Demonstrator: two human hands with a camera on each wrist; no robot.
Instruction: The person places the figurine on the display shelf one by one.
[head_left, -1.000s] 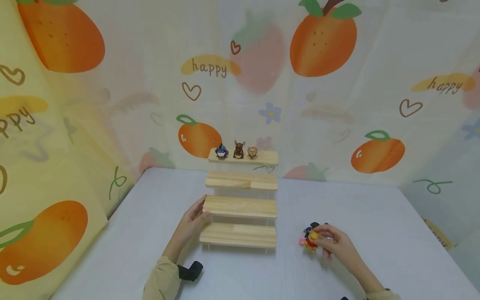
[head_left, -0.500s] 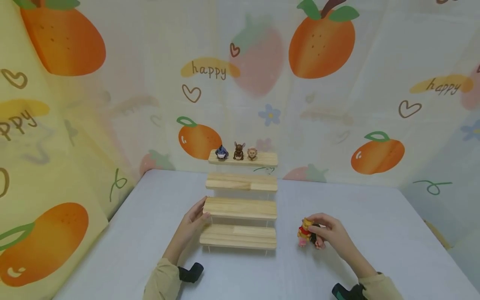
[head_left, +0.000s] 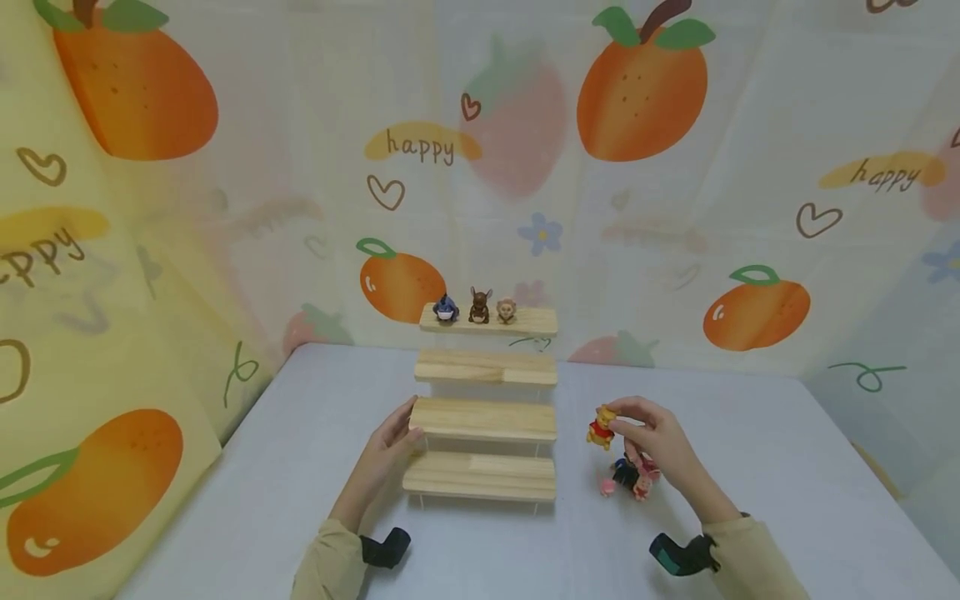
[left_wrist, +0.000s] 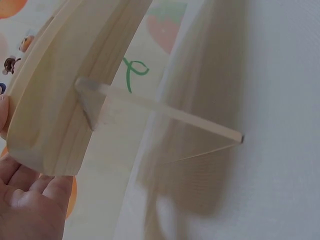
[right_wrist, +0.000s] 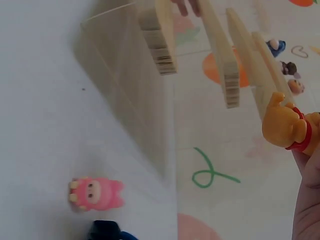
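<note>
My right hand [head_left: 663, 442] pinches a yellow bear figurine [head_left: 602, 427] with a red shirt, held up to the right of the wooden tiered shelf [head_left: 483, 419]. In the right wrist view the bear [right_wrist: 284, 127] appears at the right edge, by the fingers. My left hand [head_left: 382, 457] grips the left end of the third board from the top. Below the right hand lie several small figurines [head_left: 637, 477], partly overlapping, and a pink one [right_wrist: 97, 193] sits beside them on the table. A blue donkey [head_left: 446, 310], a brown kangaroo-like figurine [head_left: 479, 307] and a beige one [head_left: 506, 312] stand on the top board.
The shelf has several stepped boards on thin clear supports [left_wrist: 170, 112]. A white table [head_left: 247, 500] lies under everything. Behind it hangs a fruit-print cloth [head_left: 660, 208], with more of it along both sides. Dark wrist devices [head_left: 682, 554] sit at both cuffs.
My right hand has lifted the bear figurine off the group and moved it up and slightly left. My left hand keeps its grip on the shelf.
</note>
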